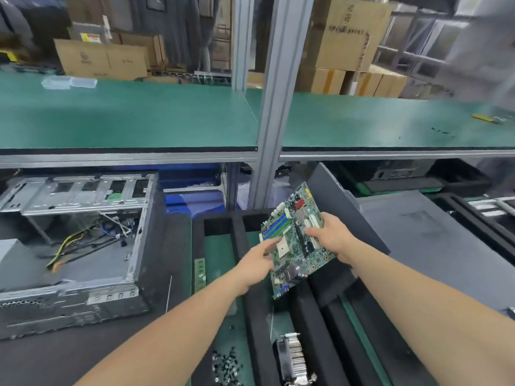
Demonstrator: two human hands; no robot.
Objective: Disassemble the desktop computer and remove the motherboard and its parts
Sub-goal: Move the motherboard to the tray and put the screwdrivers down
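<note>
A green motherboard (pixel 293 240) with blue memory slots is held up in the air, tilted, above black foam-lined trays. My right hand (pixel 333 235) grips its right edge, thumb over the top face. My left hand (pixel 257 263) reaches to its left edge with fingers extended, touching the board near the processor socket. The opened desktop case (pixel 75 246) lies on its side at the left, with loose cables inside and no board in it.
A heatsink with fan (pixel 292 360) lies at the bottom centre beside several small dark screws (pixel 225 366). A memory stick (pixel 199 274) lies on the green mat. A grey case panel (pixel 434 240) sits at the right. An upright metal post (pixel 274 107) and a green shelf (pixel 125 118) stand ahead.
</note>
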